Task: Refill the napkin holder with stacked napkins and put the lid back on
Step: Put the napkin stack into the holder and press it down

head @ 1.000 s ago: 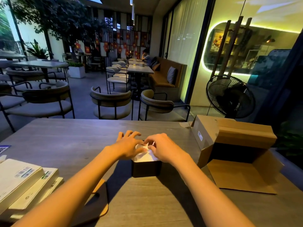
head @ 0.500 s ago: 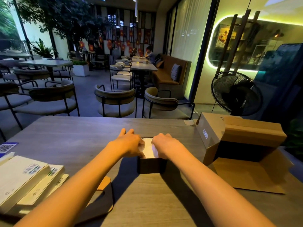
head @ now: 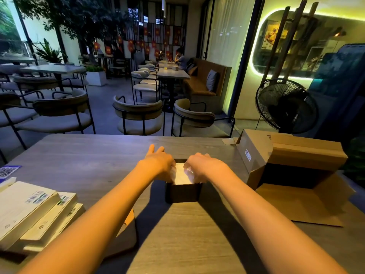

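Grey wood-grain table point(head: 83, 155) fills the foreground, cafe patio behind it: rows of padded chairs point(head: 138, 115), more tables, a tree at the far left, a bench with a cushion along the glass wall.

Left edge of the table: a QR card point(head: 8, 172), then a stack of flat white packs point(head: 33, 212) with barcode labels. Just right of the stack, a brown flat piece point(head: 129, 234) lying under the left forearm; can't tell what it is.

Centre: dark square napkin holder point(head: 182, 192), top uncovered, white napkins point(head: 182, 176) showing inside, about level with the rim. Left hand point(head: 159, 165) sits on the left side of the holder, two fingers stretched forward past it, the rest down at the napkins. Right hand point(head: 203, 168) on the right side, fingers curled down onto the napkins. Edges there are blurred, so can't tell whether either hand is pinching or just pressing.

Right: open cardboard box point(head: 292, 167) tipped on its side, flap flat on the table, near the holder but not touching. Black floor fan point(head: 286, 105) behind it by the lit window.
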### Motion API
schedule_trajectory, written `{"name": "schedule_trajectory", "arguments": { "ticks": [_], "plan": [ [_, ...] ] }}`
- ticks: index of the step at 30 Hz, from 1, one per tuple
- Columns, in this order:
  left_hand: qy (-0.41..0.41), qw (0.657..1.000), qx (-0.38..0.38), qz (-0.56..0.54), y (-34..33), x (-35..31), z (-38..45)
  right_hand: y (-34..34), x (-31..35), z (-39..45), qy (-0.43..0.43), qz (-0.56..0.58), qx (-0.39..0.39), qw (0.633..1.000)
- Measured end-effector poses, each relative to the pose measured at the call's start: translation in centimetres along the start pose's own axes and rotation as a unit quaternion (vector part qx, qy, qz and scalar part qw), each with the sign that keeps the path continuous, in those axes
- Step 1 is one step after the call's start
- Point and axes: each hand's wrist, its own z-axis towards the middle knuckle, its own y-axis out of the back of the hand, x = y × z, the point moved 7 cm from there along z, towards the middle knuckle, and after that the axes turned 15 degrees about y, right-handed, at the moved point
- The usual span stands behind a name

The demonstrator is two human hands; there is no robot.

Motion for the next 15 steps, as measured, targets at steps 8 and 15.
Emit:
{"name": "schedule_trajectory", "arguments": {
  "ticks": [8,15],
  "plan": [
    [0.014,0.998,0.041,-0.041,-0.9,-0.3,0.9,-0.1,-0.5,0.9,-0.01,-0.029,-0.007,1.0],
    [0.026,0.998,0.016,-0.05,-1.0,-0.3,1.4,-0.8,-1.0,2.1,-0.018,-0.017,-0.007,1.0]
  ]
}}
